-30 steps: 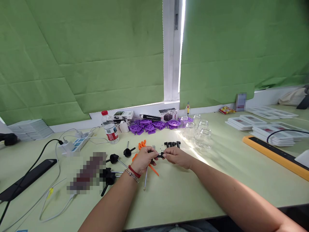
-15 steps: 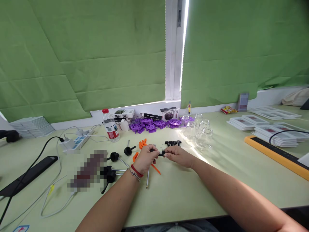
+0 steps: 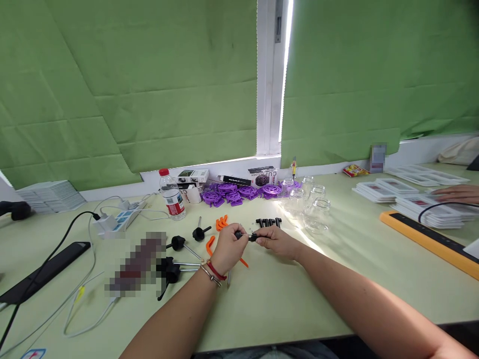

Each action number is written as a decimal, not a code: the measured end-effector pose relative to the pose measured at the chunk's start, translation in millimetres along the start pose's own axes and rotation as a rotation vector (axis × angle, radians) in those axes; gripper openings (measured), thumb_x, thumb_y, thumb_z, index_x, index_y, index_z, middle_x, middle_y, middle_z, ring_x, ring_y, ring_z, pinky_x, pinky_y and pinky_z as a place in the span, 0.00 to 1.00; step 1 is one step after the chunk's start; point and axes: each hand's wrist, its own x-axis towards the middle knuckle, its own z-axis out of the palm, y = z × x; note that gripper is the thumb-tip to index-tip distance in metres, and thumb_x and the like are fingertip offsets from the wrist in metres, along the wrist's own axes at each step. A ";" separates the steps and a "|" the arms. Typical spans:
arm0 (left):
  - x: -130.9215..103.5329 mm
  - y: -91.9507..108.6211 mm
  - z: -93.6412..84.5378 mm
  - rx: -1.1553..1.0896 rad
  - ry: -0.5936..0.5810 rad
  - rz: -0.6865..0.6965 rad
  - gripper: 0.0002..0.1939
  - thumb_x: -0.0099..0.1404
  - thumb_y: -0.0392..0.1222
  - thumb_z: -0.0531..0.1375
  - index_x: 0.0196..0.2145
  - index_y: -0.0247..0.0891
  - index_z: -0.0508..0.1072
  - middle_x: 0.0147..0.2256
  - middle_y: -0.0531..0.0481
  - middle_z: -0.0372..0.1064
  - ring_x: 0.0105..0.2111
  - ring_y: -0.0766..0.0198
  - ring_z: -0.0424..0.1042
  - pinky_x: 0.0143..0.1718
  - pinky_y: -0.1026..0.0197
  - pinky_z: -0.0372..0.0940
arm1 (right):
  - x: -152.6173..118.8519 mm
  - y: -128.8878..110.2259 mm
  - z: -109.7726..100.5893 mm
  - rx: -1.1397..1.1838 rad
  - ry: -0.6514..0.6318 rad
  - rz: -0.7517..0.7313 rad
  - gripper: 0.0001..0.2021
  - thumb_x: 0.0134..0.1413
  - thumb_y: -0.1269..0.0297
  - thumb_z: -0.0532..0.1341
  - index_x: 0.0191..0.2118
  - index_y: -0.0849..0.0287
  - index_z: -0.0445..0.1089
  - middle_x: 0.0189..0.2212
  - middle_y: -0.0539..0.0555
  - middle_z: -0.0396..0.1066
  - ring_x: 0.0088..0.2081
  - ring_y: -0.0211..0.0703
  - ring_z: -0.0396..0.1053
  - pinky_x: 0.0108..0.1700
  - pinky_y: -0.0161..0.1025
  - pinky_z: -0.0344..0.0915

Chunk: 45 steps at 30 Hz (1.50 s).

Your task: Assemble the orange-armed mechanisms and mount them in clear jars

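Note:
My left hand (image 3: 229, 245) and my right hand (image 3: 276, 241) are close together over the middle of the table. Both pinch a small black part (image 3: 252, 237) between their fingertips. A dark round end shows at the left fingertips, and a metal rod (image 3: 229, 278) sticks out below the left hand. Orange hooked pieces (image 3: 222, 222) lie just behind the left hand, with another orange piece (image 3: 210, 245) beside it. Several short black parts (image 3: 268, 222) lie in a row behind the right hand. Black knobs with metal rods (image 3: 178, 243) lie to the left.
A water bottle (image 3: 172, 195), purple plastic pieces (image 3: 239, 193) and glass jars (image 3: 316, 214) stand or lie at the back. To the right are white frames (image 3: 426, 209), an orange-edged bar (image 3: 430, 243) and another person's hand (image 3: 458, 193). Cables and a power strip (image 3: 125, 218) lie left.
My left hand has turned and shifted slightly, covering more of the metal rod. My right hand has barely moved. Another person's hand has appeared over the white frames at the right.

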 end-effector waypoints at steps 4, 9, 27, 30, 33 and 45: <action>0.4 0.7 -0.7 0.092 0.017 0.061 0.02 0.52 0.36 0.56 0.23 0.38 0.66 0.21 0.56 0.58 0.20 0.70 0.54 0.22 0.66 0.50 | 0.6 -0.1 -0.1 -0.040 0.000 -0.010 0.17 0.56 0.52 0.55 0.30 0.62 0.68 0.21 0.45 0.52 0.24 0.34 0.49 0.28 0.34 0.50; 1.4 1.7 -2.7 0.131 -0.038 0.079 0.02 0.53 0.37 0.56 0.24 0.38 0.66 0.20 0.56 0.59 0.20 0.69 0.56 0.22 0.65 0.51 | -0.6 0.1 3.0 -0.037 0.000 0.000 0.16 0.56 0.53 0.56 0.27 0.61 0.64 0.21 0.45 0.50 0.23 0.33 0.47 0.26 0.34 0.47; -1.5 1.1 -1.3 -0.088 -0.181 0.072 0.15 0.58 0.43 0.58 0.41 0.34 0.73 0.31 0.50 0.67 0.21 0.71 0.63 0.21 0.65 0.62 | -4.4 -17.6 13.3 0.112 0.021 0.075 0.11 0.56 0.55 0.57 0.36 0.59 0.62 0.20 0.43 0.53 0.21 0.31 0.47 0.24 0.32 0.46; -1.6 -1.0 -0.6 -0.126 -0.179 0.024 0.22 0.58 0.44 0.58 0.51 0.37 0.69 0.33 0.51 0.65 0.19 0.73 0.62 0.20 0.65 0.63 | -4.7 -19.6 16.6 0.168 0.074 0.090 0.17 0.54 0.58 0.59 0.46 0.57 0.57 0.21 0.42 0.57 0.21 0.31 0.50 0.25 0.32 0.48; -1.6 -3.9 -0.3 -0.136 -0.164 0.006 0.26 0.58 0.45 0.59 0.54 0.38 0.66 0.32 0.52 0.65 0.19 0.73 0.63 0.21 0.65 0.64 | -4.5 -21.3 18.5 0.173 0.093 0.091 0.21 0.53 0.59 0.60 0.50 0.57 0.54 0.23 0.44 0.61 0.24 0.34 0.57 0.28 0.33 0.52; -1.3 -4.4 -0.1 -0.181 -0.101 0.003 0.26 0.56 0.46 0.63 0.51 0.37 0.63 0.31 0.55 0.63 0.17 0.76 0.60 0.19 0.68 0.59 | -3.7 -17.3 14.2 0.072 0.079 0.069 0.19 0.55 0.62 0.58 0.51 0.58 0.58 0.23 0.45 0.62 0.24 0.34 0.57 0.28 0.34 0.55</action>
